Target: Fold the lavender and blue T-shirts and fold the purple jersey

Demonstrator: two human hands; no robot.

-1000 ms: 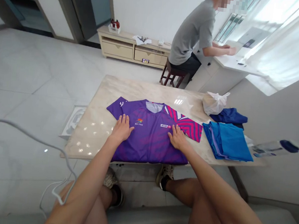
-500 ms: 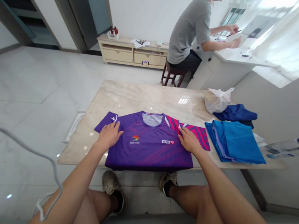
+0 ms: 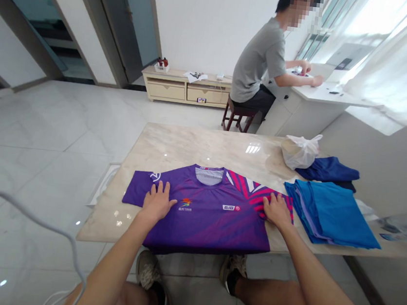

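Observation:
A purple short-sleeved T-shirt (image 3: 210, 222) lies face up across the stone-topped table (image 3: 197, 144), its collar away from me and its lower part at the near edge. One sleeve has pink stripes and white marks. My left hand (image 3: 158, 201) rests flat, fingers spread, on the shirt's left side near the shoulder. Over on the pink-striped sleeve, my right hand (image 3: 276, 211) lies with its fingers apart and touching the cloth. Both sleeves are spread out sideways.
Folded blue garments (image 3: 336, 214) lie just right of the shirt. Behind them are a dark blue cloth (image 3: 330, 171) and a white plastic bag (image 3: 301, 151). A clear bottle (image 3: 404, 227) is at far right. A person (image 3: 260, 61) sits at a white desk; a grey cable (image 3: 34, 219) crosses at left.
My right hand has moved outward from the shoulder onto the striped sleeve, which now lies flatter. The left sleeve is spread wider, and my left hand sits slightly further in. The view has tilted up.

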